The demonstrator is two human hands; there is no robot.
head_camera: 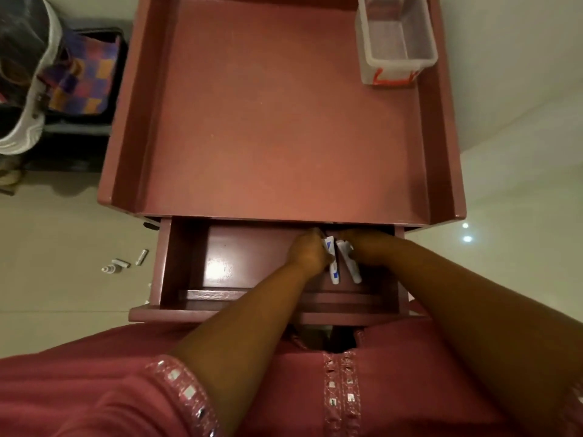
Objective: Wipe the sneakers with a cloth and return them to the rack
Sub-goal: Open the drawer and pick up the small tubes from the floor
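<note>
Both my hands reach into the open drawer (189,263) of a pink wooden cabinet. My left hand (307,252) grips a white tube with blue marks (333,272). My right hand (362,244) grips a second white tube (353,269) right beside it. A white-soled sneaker (28,115) shows at the far left edge, on a dark rack (75,127). No cloth is in view.
The cabinet's top (277,121) has raised sides and bears a clear plastic basket (397,42) at its back right corner. Small white bottles and tubes (124,261) lie on the tiled floor left of the drawer. A colourful checked bag (85,80) sits by the rack.
</note>
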